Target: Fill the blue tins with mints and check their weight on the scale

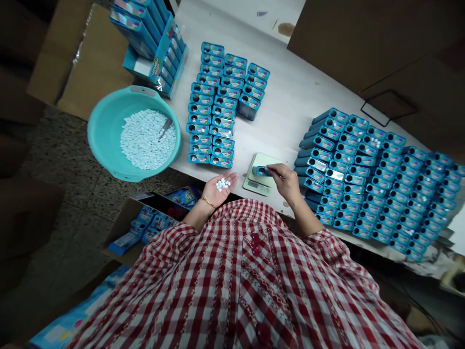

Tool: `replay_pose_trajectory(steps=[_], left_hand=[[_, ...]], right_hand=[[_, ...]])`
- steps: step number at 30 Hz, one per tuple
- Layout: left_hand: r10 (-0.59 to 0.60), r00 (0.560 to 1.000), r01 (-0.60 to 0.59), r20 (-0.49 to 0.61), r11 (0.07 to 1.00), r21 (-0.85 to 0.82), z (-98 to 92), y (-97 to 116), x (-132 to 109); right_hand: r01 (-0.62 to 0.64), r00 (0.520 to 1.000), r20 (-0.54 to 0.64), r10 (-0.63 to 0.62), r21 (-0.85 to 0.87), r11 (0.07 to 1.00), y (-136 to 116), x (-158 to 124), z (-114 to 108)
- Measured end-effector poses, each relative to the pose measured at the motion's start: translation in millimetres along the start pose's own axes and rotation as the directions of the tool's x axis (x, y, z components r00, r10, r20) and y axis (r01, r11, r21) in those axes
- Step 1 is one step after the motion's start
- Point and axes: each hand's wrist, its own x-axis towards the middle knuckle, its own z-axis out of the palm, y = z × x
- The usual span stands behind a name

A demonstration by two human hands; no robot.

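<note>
My left hand [219,188] is palm up and cupped, holding a small heap of white candies [223,184]. Between the fingers and thumb of my right hand [285,180] is a small blue candy box [261,171] with a dark round hole in its top. That box is upright on, or just above, a pale kitchen scale [258,184]; I cannot tell whether it touches. To the left, a turquoise basin [98,128] contains many white candies [143,140] and a metal scoop [165,130].
Rows of blue boxes [211,118] stand beyond my left hand. A larger block of them [363,179] fills the table's right side, some with loose candies on top. A blue display carton [156,53] stands at back left. Below the basin is a cardboard box [121,220] of blue packs.
</note>
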Motion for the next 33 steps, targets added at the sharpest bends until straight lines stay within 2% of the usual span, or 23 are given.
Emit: replay_pose_trajectory(steps=[4,5,7,8,10,12,15,19,21,24,28,29,30,31,33], left_hand=[[-0.023,1.000,0.023,0.020,1.000,0.003,-0.4,-2.1,-3.7],[-0.041,0.999,0.041,0.036,0.999,0.009,0.3,-3.8,-5.2],[-0.083,0.994,0.082,0.068,0.996,0.021,2.0,-8.1,-8.7],[-0.102,0.992,0.100,0.077,0.995,0.024,2.7,-10.4,-10.6],[-0.130,0.989,0.129,0.066,0.991,0.025,2.6,-14.4,-14.2],[-0.159,0.987,0.158,0.029,0.987,0.032,0.1,-16.7,-17.6],[-0.205,0.979,0.205,-0.016,0.977,0.060,-6.7,-16.9,-21.8],[-0.202,0.978,0.206,-0.053,0.976,0.072,-13.1,-16.0,-25.7],[-0.213,0.975,0.217,-0.060,0.974,0.068,-13.3,-16.2,-26.6],[-0.249,0.967,0.253,-0.053,0.965,0.065,-12.1,-17.5,-26.1],[-0.267,0.962,0.270,-0.053,0.961,0.051,-13.2,-19.4,-22.5],[-0.251,0.966,0.254,-0.066,0.967,0.038,-13.8,-19.7,-21.7],[-0.231,0.969,0.234,-0.083,0.972,0.025,-14.5,-19.7,-21.1],[-0.213,0.972,0.216,-0.102,0.976,0.015,-14.9,-19.5,-20.7],[-0.193,0.971,0.196,-0.139,0.980,0.012,-14.9,-18.4,-20.3]], right_hand=[[0.012,0.994,-0.108,-0.017,-0.039,0.999,-10.9,-3.3,-4.0],[0.052,0.995,-0.084,-0.057,-0.052,0.997,-18.7,-5.2,-0.7],[0.186,0.981,0.081,-0.179,-0.093,0.978,-38.9,-9.9,13.1],[0.280,0.946,0.209,-0.249,-0.133,0.951,-49.8,-12.4,23.0],[0.457,0.836,0.443,-0.324,-0.236,0.857,-69.5,-16.4,44.6],[0.566,0.748,0.577,-0.328,-0.297,0.769,-83.0,-19.0,62.8],[0.623,0.689,0.637,-0.346,-0.277,0.731,-91.0,-20.8,74.9],[0.693,0.602,0.689,-0.404,-0.200,0.692,-89.5,-22.3,74.3],[0.681,0.608,0.690,-0.393,-0.199,0.705,-87.2,-23.3,74.2],[0.620,0.622,0.682,-0.384,-0.130,0.774,-85.0,-24.4,75.8],[0.586,0.610,0.668,-0.426,-0.018,0.810,-82.6,-23.2,70.4],[0.580,0.630,0.645,-0.432,-0.020,0.815,-79.6,-22.5,65.5],[0.560,0.674,0.602,-0.428,-0.040,0.827,-74.6,-21.8,58.9],[0.521,0.743,0.537,-0.400,-0.087,0.849,-67.2,-21.2,50.6],[0.366,0.894,0.362,-0.265,-0.247,0.898,-45.6,-20.3,31.1]])
